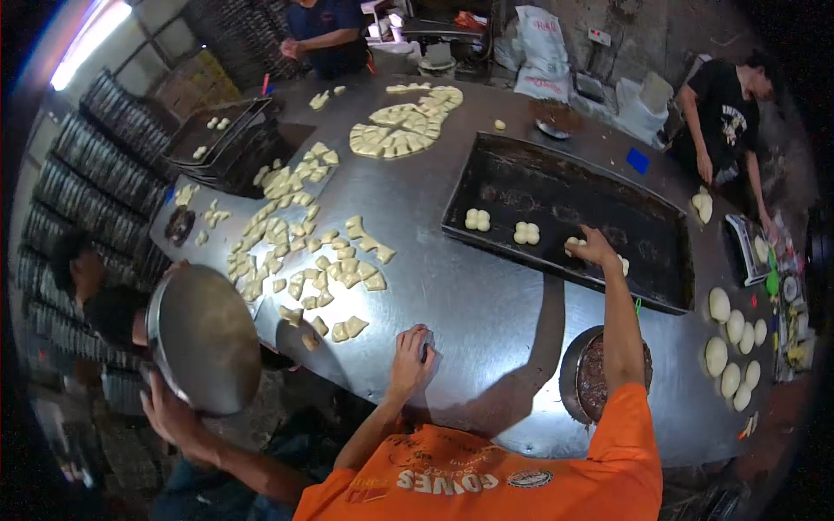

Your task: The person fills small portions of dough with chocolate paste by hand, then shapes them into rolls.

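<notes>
My right hand (595, 247) reaches over the long dark baking tray (556, 187), its fingers closed on a pale dough ball (574, 247). Left of it in the tray sit rounded dough clusters (477, 220), set apart from each other. More dough (624, 265) is partly hidden behind my right wrist. On the metal tabletop (469, 321), my left hand (411, 358) lies with its fingers partly stretched out; a dark patch shows beside the thumb. Below my right arm stands a round pan of dark brown filling (594, 375), partly covered by that arm.
Cut dough pieces (287, 230) spread across the left. Dough sheets (400, 126) lie farther back. At far left, hands hold a tilted metal basin (208, 339). Round dough balls (730, 339) lie at right, near a person in black (725, 117). Another person (326, 35) stands behind.
</notes>
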Motion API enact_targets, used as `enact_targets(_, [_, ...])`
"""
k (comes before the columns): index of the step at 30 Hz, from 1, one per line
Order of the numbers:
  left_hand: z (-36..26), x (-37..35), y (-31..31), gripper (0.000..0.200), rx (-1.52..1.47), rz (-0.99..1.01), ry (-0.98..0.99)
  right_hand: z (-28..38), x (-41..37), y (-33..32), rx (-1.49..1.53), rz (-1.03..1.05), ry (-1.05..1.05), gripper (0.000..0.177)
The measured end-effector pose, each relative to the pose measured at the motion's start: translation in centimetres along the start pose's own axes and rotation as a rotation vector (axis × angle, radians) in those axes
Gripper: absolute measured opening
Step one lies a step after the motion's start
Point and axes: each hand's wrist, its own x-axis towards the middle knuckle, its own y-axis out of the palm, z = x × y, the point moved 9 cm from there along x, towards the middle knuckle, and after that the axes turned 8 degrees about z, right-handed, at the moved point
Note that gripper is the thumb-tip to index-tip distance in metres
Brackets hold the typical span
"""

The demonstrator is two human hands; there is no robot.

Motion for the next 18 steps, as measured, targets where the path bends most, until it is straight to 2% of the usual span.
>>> enact_targets(2, [0.9, -0.1, 0.4, 0.036, -0.009, -0.006, 0.020, 1.2, -2.5, -0.7, -0.025, -0.018, 0.002, 0.100])
enact_targets(5, [1.6, -0.4, 1.2, 0.039, -0.028, -0.010, 0.035, 1.9, -6.4, -2.3, -0.073, -0.179, -0.041, 0.087])
enact_targets(6, [1.9, -0.1, 1.3, 0.040, -0.031, -0.030, 0.021, 2.8, -8.0, -3.0, -0.089, -0.227, -0.112, 0.082])
enact_targets(7, [1.1, 0.4, 1.6, 0.047, 0.093, 0.007, -0.001, 4.2, -8.9, -3.4, -0.140, -0.193, -0.187, 0.078])
enact_targets(8, [0.4, 1.5, 4.3, 0.051, -0.107, 0.247, -0.032, 5.4, -9.8, -4.2, -0.191, -0.157, -0.252, 0.073])
enact_targets(9, [-3.4, 2.3, 5.8, 0.055, -0.299, 0.506, -0.069, 7.4, -11.1, -5.1, -0.260, -0.167, -0.340, 0.068])
enact_targets(10, [-11.5, 1.9, 4.5, 0.060, -0.753, 0.757, -0.058, 10.2, -12.6, -5.8, -0.323, -0.177, -0.418, 0.062])
enact_targets(11, [-20.1, 0.4, 2.3, 0.058, -0.981, 1.000, 0.133, 14.6, -15.3, -6.6, -0.422, -0.146, -0.439, 0.054])
enact_targets(12, [-27.7, -2.1, -1.4, 0.061, -1.083, 1.275, 0.189, 16.9, -15.3, -6.6, -0.473, 0.047, -0.326, 0.052])
enact_targets(13, [-32.2, -5.3, -3.4, 0.064, -1.175, 1.436, 0.248, 20.9, -17.6, -7.6, -0.587, -0.197, -0.546, 0.047])
enact_targets(14, [-35.6, -8.3, -5.3, 0.068, -1.269, 1.593, 0.305, 24.1, -19.6, -8.4, -0.525, -0.310, -0.661, 0.043])
enact_targets(15, [-37.3, -9.7, -7.4, 0.070, -1.300, 1.587, 0.238, 26.7, -20.6, -8.4, -0.590, -0.148, -0.488, 0.042])
enact_targets(16, [-38.0, -10.4, -8.6, 0.072, -1.326, 1.580, 0.171, 29.4, -21.8, -8.5, -0.626, -0.164, -0.541, 0.043])
enact_targets(17, [-37.7, -10.5, -8.5, 0.062, -1.189, 1.619, 0.170, 32.0, -24.7, -8.6, -0.684, -0.202, -0.632, 0.041])
enact_targets(18, [-37.5, -11.2, -8.1, 0.056, -1.325, 1.726, 0.033, 33.6, -23.8, -7.8, -0.806, -0.181, -0.625, 0.043])
